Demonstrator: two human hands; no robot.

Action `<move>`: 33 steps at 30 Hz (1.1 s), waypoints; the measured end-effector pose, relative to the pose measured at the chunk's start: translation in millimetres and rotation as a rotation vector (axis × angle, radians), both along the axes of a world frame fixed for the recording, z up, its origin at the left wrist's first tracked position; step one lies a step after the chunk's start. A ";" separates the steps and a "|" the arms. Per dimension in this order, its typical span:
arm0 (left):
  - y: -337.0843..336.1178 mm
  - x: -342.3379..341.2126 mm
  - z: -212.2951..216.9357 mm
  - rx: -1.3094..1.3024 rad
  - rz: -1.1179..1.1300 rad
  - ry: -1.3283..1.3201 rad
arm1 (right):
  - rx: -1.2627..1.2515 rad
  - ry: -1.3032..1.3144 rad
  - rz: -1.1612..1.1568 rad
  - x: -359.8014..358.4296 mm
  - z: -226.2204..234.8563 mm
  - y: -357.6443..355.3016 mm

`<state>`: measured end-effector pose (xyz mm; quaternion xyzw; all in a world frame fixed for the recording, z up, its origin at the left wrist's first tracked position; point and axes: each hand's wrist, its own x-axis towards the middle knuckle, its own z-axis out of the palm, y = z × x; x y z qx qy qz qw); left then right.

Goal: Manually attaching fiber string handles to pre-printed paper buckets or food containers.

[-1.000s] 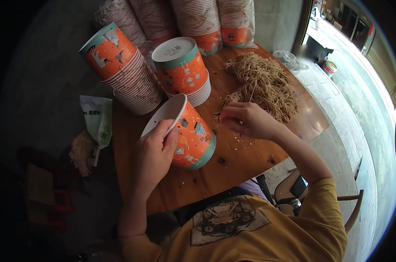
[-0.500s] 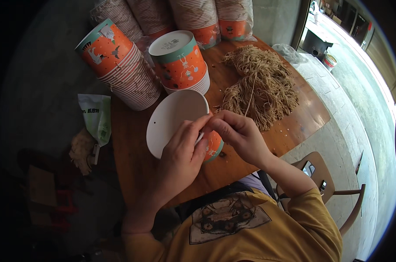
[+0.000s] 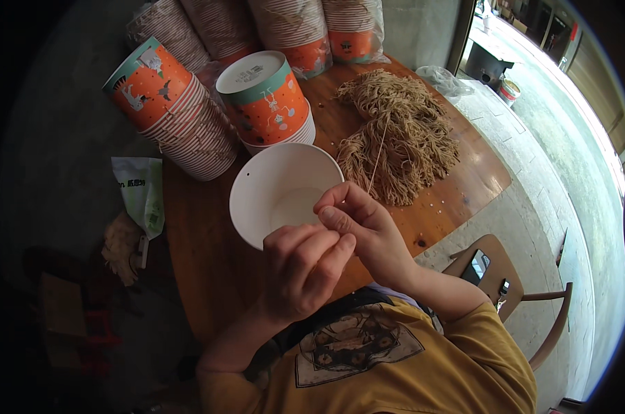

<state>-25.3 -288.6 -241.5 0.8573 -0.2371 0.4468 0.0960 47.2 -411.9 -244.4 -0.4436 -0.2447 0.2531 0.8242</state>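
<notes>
both hands met at the near rim of the white cup, left hand below, right hand beside it, so no gap betw them. cup mouth itself lay open, reachable from above. behind it two stacks of orange cups stood close, blocking the way back & left; more sleeved stacks walled off the far table edge. pile of tan string filled the right half of the table, one strand running up from the right hand. bare wood stayed free left of the cup & along the near right edge. chair sat just off the table at right
</notes>
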 end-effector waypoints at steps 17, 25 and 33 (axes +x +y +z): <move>0.1 -38.9 -5.5 -0.431 -0.040 0.287 | -0.077 -0.079 0.122 -35.2 -11.0 -24.7; 1.3 -50.8 -23.0 -0.358 -0.092 0.345 | -0.215 0.022 0.250 -49.7 -17.2 -46.1; -11.8 -38.0 -12.6 -0.778 -0.121 0.664 | -0.366 -0.206 0.053 -37.1 -23.3 -52.6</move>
